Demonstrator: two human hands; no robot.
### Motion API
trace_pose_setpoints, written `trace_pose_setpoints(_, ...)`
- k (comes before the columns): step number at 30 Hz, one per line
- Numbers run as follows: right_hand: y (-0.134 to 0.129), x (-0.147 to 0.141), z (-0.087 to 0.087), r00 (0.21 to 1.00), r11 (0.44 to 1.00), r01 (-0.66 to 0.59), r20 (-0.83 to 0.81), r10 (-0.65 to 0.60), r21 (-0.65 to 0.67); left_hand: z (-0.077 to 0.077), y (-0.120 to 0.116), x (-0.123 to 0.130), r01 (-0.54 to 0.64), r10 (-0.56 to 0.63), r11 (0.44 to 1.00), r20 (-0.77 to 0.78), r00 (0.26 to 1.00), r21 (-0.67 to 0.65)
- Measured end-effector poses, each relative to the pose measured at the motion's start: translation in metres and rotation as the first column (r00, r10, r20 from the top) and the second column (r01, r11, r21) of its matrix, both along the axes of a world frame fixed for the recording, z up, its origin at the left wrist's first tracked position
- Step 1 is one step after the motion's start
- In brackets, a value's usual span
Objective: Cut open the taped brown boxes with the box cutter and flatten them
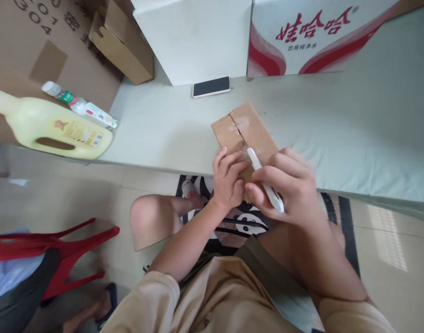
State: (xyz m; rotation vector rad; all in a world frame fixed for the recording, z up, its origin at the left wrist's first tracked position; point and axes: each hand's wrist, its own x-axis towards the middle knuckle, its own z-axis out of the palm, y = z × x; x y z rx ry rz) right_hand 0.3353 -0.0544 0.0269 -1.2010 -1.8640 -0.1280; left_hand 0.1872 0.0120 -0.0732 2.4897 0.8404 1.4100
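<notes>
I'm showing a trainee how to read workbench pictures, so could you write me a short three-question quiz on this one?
1. True or false: the left hand holds the white tool.
2. Multiple choice: where is the tool's tip?
a) at the seam of the small carton
b) on the yellow jug
c) on the red stool
3. Fill in the blank: a dark-screened ____ lies flat on the table, just in front of the plain white box.

Key:
1. False; the right hand holds it, while the left hand is on the carton.
2. a
3. phone
</notes>
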Motion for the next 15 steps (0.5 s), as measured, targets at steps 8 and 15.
trace_pose_setpoints(8, 0.0004, -0.0067, -0.0023, 0.988, 0.99, -0.133, -0.07, 0.135, 0.04, -0.0017, 0.0033, -0.0025, 0.017, -0.017, 1.0, 0.009, 1.0, 0.022)
trace_pose_setpoints(15, -0.0055, 0.0002, -0.0001, 0.999, 0.999, 0.035, 0.019, -0.035, 0.007, 0.0041, 0.0042, -0.0043, 0.016, -0.015, 1.0, -0.025, 1.0, 0.025)
